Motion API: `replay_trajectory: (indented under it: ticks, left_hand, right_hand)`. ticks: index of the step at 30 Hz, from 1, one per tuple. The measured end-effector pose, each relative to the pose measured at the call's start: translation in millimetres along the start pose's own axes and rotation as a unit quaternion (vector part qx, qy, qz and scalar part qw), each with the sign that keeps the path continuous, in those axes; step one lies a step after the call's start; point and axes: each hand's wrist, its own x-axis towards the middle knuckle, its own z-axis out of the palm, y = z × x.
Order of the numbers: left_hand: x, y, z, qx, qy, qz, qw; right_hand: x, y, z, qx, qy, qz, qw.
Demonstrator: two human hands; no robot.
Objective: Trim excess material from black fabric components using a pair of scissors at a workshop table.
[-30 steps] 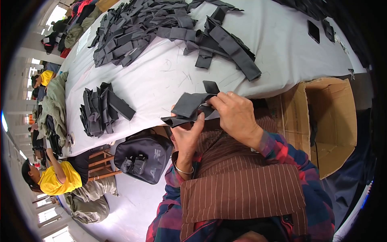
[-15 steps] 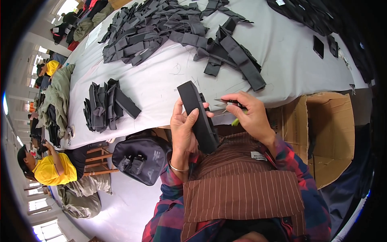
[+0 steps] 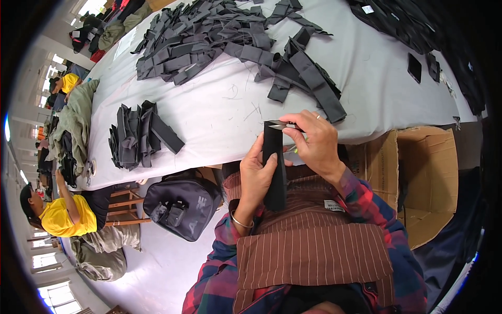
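Observation:
My left hand [image 3: 255, 177] is closed round a long black fabric piece [image 3: 275, 180], its thumb lying across the front face. The piece stands nearly upright over my lap. At its top end, the blades of thread snips [image 3: 282, 125] touch or nearly touch the cloth. My right hand [image 3: 320, 146] grips the snips between thumb and fingers; something yellow-green shows below the palm. A small stack of similar black pieces [image 3: 138, 137] rests on the white-covered table [image 3: 219, 125] to the left. Farther back lies a large heap of them [image 3: 204, 44].
An open cardboard box [image 3: 429, 183] stands at my right. A dark backpack [image 3: 183, 209] sits below the table edge at left, by a wooden stool [image 3: 125, 206]. A phone [image 3: 414, 68] lies far right. A person in yellow [image 3: 70, 214] works at the left.
The fabric piece has moved right and turned more upright. My right hand has brought the snips up to its top end. The person in yellow has raised an arm.

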Motion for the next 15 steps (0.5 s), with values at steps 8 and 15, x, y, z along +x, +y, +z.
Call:
replay_trajectory:
  ticks: [8,15]
  left_hand:
    - [0,-13,-1,0.13,0.023,0.043,0.99]
    - [-2,-3,-5,-0.02,0.006,-0.03,0.999]
  right_hand:
    - [0,0,0,-0.103,-0.008,-0.062,0.993]
    - [-2,-4,-5,-0.041,0.014,-0.036,0.998]
